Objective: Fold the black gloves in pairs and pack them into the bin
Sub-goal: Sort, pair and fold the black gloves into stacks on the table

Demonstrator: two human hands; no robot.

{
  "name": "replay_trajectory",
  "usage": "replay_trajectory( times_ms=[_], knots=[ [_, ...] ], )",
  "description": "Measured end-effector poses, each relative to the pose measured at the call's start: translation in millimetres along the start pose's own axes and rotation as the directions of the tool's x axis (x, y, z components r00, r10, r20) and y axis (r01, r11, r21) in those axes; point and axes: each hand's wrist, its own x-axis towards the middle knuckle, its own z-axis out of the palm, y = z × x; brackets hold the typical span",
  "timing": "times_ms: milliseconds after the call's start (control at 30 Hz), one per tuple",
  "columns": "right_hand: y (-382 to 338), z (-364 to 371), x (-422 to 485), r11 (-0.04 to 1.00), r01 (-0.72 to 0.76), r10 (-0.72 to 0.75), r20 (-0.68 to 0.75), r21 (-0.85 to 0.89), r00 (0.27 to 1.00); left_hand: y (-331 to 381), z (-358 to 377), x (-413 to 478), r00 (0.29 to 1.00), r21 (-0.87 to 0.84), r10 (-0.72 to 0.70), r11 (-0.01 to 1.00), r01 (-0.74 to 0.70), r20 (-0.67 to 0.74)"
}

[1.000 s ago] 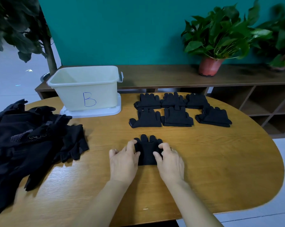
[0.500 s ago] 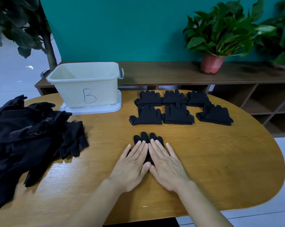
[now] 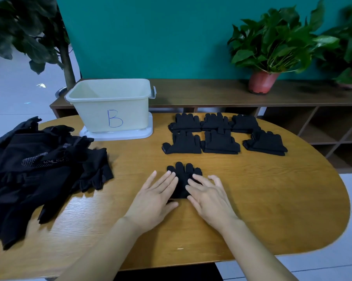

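Both hands (image 3: 183, 196) press flat, fingers straight, on glove pair (image 3: 182, 180), fingertips pointing away.

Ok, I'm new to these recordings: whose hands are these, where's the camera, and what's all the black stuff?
There is no robot here. A person wears the camera on their head, looking down at their own bare hands. The left hand and right hand lie flat on a black glove on the wooden table, pressing it with no grip. Behind it lie six folded bundles in two rows. A loose glove heap sits at the left. No gloves show in the bin marked B.
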Motion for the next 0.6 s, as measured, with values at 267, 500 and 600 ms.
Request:
replay_trajectory(
  times_ms=[267,500,600],
  knots=[
    [0,-2,1,0.968,-0.088,0.1,-0.04,0.234,0.994,8,6,27,0.994,0.061,-0.001,0.998,0.008,-0.11],
    [2,4,0,0.989,-0.148,0.148,-0.026,0.004,0.989,5,9,32,0.963,0.06,0.02,0.998,-0.004,-0.268],
    [2,2,4,0.991,-0.133,0.134,-0.093,0.015,0.987,0,3,31,0.96,0.092,0.039,0.996,-0.014,-0.278]
  ],
)
